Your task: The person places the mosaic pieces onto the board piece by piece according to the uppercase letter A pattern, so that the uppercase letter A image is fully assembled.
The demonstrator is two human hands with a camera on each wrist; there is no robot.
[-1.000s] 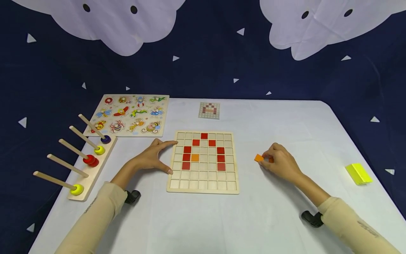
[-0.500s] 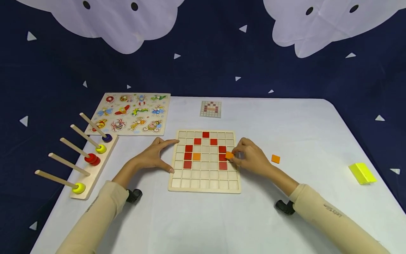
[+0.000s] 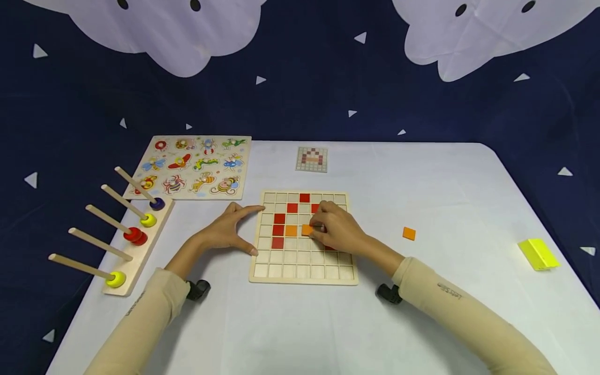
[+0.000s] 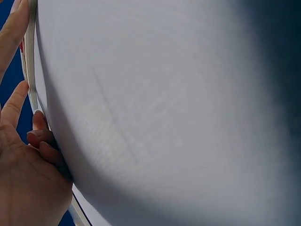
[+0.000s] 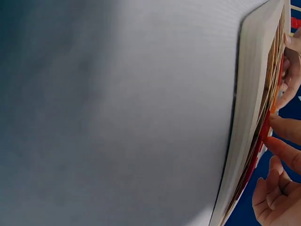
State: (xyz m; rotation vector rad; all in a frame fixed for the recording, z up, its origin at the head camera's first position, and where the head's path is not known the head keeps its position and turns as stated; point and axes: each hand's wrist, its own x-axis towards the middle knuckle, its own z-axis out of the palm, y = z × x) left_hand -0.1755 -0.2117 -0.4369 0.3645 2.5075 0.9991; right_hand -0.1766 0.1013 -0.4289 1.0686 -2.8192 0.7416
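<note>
A wooden grid board [image 3: 303, 271] lies in the middle of the table in the head view. Red tiles [image 3: 278, 219] fill several of its cells, and an orange tile [image 3: 290, 230] sits in one to the left. My left hand [image 3: 222, 232] touches the board's left edge with thumb and index finger spread apart. Over the board, my right hand [image 3: 339, 229] pinches a second orange tile [image 3: 307, 230] at a middle cell, covering some red tiles on the right side. One loose orange tile [image 3: 409, 233] rests on the table beyond that hand.
A small pattern card [image 3: 311, 159] lies behind the board. To the left are an insect peg puzzle [image 3: 201, 182] and a wooden peg stand [image 3: 136, 265] with coloured rings. A yellow block [image 3: 538, 254] stands near the table's right edge.
My right hand picked up an orange tile at the right, leaving another on the table, and carried it left over the board to the middle cells. My left hand stayed at the board's edge.
</note>
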